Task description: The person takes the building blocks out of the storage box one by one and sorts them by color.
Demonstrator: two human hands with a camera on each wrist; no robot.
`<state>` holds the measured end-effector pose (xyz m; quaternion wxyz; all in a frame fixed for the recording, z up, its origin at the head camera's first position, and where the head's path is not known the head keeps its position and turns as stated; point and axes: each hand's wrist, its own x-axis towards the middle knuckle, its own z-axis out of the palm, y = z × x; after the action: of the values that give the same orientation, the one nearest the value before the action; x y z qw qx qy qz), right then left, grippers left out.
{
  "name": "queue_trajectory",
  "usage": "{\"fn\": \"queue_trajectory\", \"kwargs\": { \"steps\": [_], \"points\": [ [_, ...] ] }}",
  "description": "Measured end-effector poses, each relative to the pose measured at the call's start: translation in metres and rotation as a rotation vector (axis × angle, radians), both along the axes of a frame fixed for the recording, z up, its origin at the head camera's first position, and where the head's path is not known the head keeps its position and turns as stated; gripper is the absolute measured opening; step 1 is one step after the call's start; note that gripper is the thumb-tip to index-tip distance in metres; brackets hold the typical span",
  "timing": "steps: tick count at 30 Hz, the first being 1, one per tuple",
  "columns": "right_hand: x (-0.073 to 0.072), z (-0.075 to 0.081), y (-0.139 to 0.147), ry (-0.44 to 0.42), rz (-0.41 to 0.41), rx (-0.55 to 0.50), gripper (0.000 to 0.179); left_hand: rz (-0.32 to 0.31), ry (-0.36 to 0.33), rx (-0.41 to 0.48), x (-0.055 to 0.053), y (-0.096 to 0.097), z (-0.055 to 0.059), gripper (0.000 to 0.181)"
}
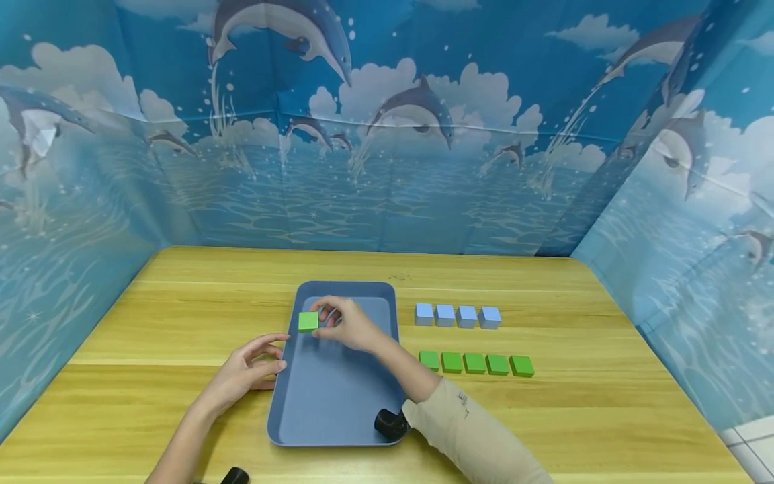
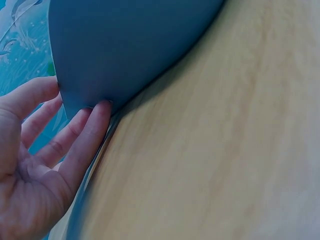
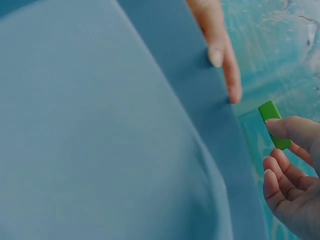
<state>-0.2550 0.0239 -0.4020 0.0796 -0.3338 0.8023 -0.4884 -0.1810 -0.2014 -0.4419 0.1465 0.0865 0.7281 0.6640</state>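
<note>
My right hand [image 1: 349,325] is over the far left part of a grey-blue tray [image 1: 338,410]. Between thumb and fingers it pinches a green block [image 1: 308,322], also plain in the right wrist view as a thin green piece [image 3: 273,125]. At the tray's left side is my left hand [image 1: 252,364], its fingertips touching the rim and outer wall. The left wrist view shows those fingers [image 2: 82,135] fairly straight against the tray wall [image 2: 120,55].
Right of the tray stands a row of several light blue cubes [image 1: 444,316]. Nearer me lies a row of several green blocks [image 1: 474,364]. A dolphin-print sheet [image 1: 387,168] borders the wooden table [image 1: 580,417] at the back and sides.
</note>
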Motion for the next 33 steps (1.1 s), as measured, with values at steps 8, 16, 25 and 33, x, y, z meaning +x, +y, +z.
{"fn": "queue_trajectory", "kwargs": {
  "steps": [8, 16, 25, 33],
  "points": [
    [0.006, 0.022, 0.019, -0.01, 0.01, 0.022, 0.034, 0.016, -0.005, -0.005, 0.0, 0.0, -0.002, 0.054],
    [0.005, 0.024, 0.047, 0.013, 0.001, 0.005, 0.036, 0.022, -0.007, -0.012, 0.0, -0.001, -0.002, 0.055],
    [0.009, 0.022, 0.087, -0.018, -0.047, 0.012, 0.033, 0.001, 0.002, 0.007, 0.0, 0.0, -0.003, 0.055],
    [0.016, 0.019, 0.124, -0.008, -0.078, 0.025, 0.034, -0.005, 0.01, 0.0, 0.0, -0.002, -0.003, 0.054]
  ]
}}
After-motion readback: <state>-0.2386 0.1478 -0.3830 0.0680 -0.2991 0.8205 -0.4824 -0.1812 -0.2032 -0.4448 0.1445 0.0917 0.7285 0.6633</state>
